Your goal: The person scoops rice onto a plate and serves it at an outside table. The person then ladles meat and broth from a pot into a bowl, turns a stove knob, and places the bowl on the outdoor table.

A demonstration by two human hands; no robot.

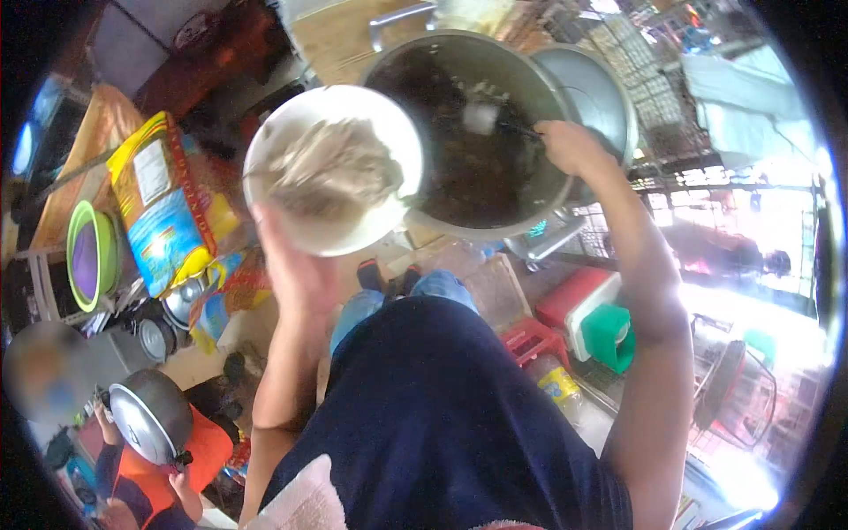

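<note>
Just above left hand, bowl of food, held at near edge. Right hand curled round handle over pot. Looks like scooping step; next move calls for level bowl.

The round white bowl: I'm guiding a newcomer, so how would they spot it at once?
Find the large, round grey metal pot, top centre. Just left of it, the person's bare left hand holds the round white bowl. Its white wall and pale contents set it apart from the dark-filled pot.
</note>
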